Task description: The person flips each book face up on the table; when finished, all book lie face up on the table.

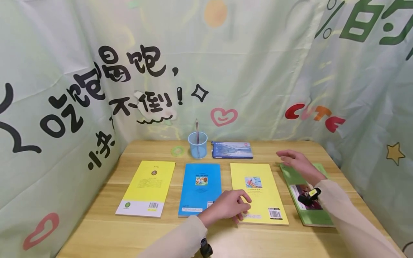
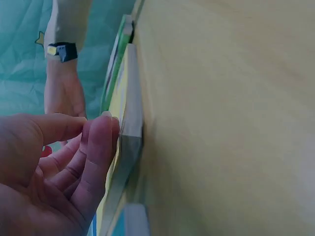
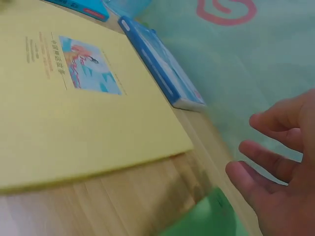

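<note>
Cream sleeves (image 1: 179, 238), black wrist cameras (image 1: 205, 248)

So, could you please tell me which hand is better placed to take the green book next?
Probably the right hand: it hovers by the green book, while the left hand is at the neighbouring yellow book.

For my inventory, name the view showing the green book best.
Head view: most of the green book shows, though the right hand covers some. Left wrist shows it narrowly edge-on; right wrist, only a corner.
</note>
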The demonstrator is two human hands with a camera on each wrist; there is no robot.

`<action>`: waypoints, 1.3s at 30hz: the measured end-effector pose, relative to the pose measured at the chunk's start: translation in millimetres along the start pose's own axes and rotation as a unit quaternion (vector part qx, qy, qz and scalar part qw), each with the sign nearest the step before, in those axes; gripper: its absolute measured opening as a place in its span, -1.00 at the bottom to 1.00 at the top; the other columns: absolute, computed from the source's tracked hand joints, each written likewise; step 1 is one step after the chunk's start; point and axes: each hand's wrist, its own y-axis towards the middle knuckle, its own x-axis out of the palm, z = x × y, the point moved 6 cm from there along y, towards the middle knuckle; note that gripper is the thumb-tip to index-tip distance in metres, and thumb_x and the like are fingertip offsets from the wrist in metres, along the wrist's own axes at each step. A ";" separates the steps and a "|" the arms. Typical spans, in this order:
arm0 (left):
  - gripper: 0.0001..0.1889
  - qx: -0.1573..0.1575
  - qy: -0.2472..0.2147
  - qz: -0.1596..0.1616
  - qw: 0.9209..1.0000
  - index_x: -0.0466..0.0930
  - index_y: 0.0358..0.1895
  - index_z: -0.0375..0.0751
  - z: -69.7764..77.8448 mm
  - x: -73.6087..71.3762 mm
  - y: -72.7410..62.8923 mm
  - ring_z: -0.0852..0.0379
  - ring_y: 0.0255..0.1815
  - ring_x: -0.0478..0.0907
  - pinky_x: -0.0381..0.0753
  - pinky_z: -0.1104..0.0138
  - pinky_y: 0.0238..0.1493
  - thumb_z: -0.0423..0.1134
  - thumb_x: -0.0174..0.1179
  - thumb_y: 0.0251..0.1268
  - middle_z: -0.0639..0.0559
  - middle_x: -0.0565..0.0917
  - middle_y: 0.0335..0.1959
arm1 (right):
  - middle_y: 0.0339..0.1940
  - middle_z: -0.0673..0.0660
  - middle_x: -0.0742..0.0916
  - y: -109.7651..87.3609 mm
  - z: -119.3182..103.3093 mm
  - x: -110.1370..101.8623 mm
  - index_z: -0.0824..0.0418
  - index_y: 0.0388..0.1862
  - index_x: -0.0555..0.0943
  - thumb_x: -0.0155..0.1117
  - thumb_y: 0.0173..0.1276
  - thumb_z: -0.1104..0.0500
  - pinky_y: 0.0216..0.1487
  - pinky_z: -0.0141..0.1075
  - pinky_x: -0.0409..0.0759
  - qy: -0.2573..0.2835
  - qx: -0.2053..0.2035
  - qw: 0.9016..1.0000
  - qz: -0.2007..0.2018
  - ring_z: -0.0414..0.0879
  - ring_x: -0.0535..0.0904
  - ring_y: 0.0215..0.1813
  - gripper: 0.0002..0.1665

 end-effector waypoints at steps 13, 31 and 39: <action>-0.87 0.028 0.070 0.022 0.997 0.71 0.03 -0.01 -24.8 -6.3 -27.1 0.14 -0.75 0.58 0.59 0.35 -0.71 -0.23 0.38 0.53 0.12 0.65 -0.54 | 0.71 0.48 0.32 28.7 -5.9 38.7 0.40 0.72 0.21 -0.05 0.83 0.15 0.66 0.26 0.38 0.024 0.005 0.999 -0.026 0.41 0.30 0.68 -0.36; -0.76 0.053 0.121 0.042 0.990 0.65 0.15 -0.02 -23.1 4.5 -41.7 0.23 -0.81 0.48 0.46 0.42 -0.69 -0.29 0.37 0.54 0.21 0.58 -0.59 | 0.51 0.51 0.53 26.0 -1.1 49.2 0.45 0.48 0.50 -0.12 0.81 0.25 0.11 -0.18 0.63 -0.023 0.038 0.999 0.000 0.22 0.59 0.22 -0.53; -0.57 0.046 0.152 0.064 0.985 0.58 0.36 0.09 -23.2 5.6 -44.4 0.23 -0.77 0.46 0.42 0.44 -0.54 -0.24 0.40 0.53 0.26 0.56 -0.59 | 0.47 0.28 0.60 24.3 -3.1 50.5 0.37 0.71 0.25 -0.03 0.82 0.11 0.04 -0.35 0.64 0.140 0.033 0.989 -0.020 -0.22 0.65 0.07 -0.36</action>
